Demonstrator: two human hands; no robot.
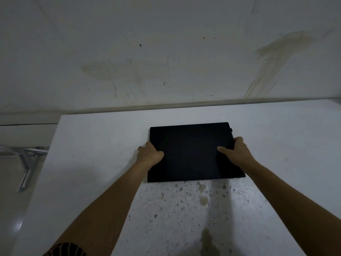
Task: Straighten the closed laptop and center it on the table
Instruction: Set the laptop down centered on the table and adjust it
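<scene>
A closed black laptop lies flat on the white table, a little right of the table's visible middle and turned slightly anticlockwise against the far edge. My left hand grips its left side, thumb on the lid and fingers curled around the edge. My right hand grips its right side the same way, thumb on the lid. A small black tab juts from the laptop's far right edge.
The table top is speckled and stained toward me. Its far edge meets a scuffed white wall. The table's left edge drops to the floor, where a metal frame stands.
</scene>
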